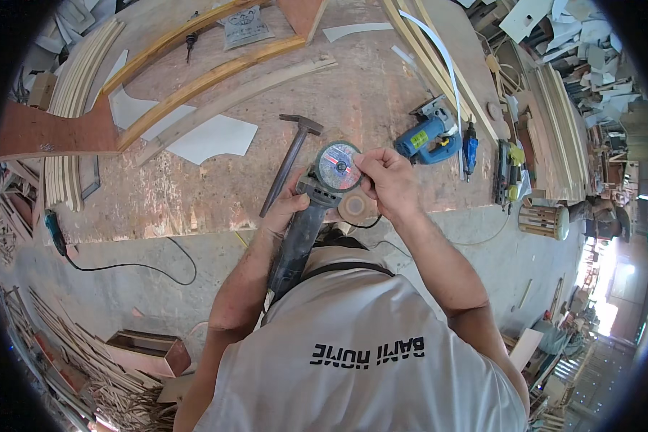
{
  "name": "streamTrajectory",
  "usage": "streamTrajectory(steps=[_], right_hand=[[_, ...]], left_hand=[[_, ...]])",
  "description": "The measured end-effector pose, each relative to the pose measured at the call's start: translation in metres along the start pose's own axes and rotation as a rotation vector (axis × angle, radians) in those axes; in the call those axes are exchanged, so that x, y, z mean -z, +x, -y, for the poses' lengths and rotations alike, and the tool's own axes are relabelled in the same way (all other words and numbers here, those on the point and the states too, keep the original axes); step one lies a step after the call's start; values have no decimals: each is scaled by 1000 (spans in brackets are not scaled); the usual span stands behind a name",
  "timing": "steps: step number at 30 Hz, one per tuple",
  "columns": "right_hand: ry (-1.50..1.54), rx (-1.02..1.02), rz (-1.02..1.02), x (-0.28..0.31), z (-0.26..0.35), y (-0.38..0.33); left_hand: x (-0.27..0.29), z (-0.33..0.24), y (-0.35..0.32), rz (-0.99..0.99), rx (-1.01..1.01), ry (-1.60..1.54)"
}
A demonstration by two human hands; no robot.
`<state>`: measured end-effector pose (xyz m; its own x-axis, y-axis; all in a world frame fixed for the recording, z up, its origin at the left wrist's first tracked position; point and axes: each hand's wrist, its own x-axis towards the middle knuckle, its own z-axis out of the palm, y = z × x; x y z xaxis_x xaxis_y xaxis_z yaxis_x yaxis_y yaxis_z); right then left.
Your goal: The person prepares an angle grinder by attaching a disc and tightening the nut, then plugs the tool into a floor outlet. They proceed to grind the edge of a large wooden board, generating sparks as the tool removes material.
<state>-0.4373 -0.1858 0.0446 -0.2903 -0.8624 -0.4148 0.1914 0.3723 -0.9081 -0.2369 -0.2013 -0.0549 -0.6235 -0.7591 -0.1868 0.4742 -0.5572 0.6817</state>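
Observation:
My left hand (286, 209) is wrapped round the head end of a dark angle grinder (295, 248), its thumb lying across the front. The grinder's body slants down toward my waist. A round disc (333, 170) with a printed label and a dark centre nut sits on the grinder, face up. At the disc's right edge, my right hand (390, 180) is closed in a pinch on the rim. A hammer (289, 155) lies on the workbench (216, 191), just left of the disc.
A blue jigsaw (419, 138) rests right of my hands, beside a blue screwdriver-like tool (470, 150) and a nail gun (510, 169). Curved wooden pieces (216, 78) and white sheet offcuts (212, 140) cover the left. A corded tool (54, 230) hangs at the bench's front-left corner.

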Motion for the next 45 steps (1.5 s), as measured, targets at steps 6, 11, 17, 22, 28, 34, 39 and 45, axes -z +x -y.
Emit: streamTrajectory(steps=[6, 11, 17, 22, 28, 34, 39, 45], right_hand=[[-63, -3, 9, -2, 2, -5], [-48, -28, 20, -1, 0, -5], [90, 49, 18, 36, 0, -7], [-89, 155, 214, 26, 24, -29], [-342, 492, 271, 19, 23, -35], [-305, 483, 251, 23, 18, -24], [-547, 467, 169, 11, 13, -21], [-873, 899, 193, 3, 17, -12]], left_hand=[[4, 2, -5, -5, 63, -78], [8, 5, -4, 25, 69, -110], [5, 3, -9, 5, 61, -127], [6, 6, -10, 8, 68, -154], [-1, 6, -14, 6, 71, -191], [2, 11, -12, -5, 56, -172], [2, 15, -10, -39, 56, -157], [3, 13, -9, -38, 70, -92]])
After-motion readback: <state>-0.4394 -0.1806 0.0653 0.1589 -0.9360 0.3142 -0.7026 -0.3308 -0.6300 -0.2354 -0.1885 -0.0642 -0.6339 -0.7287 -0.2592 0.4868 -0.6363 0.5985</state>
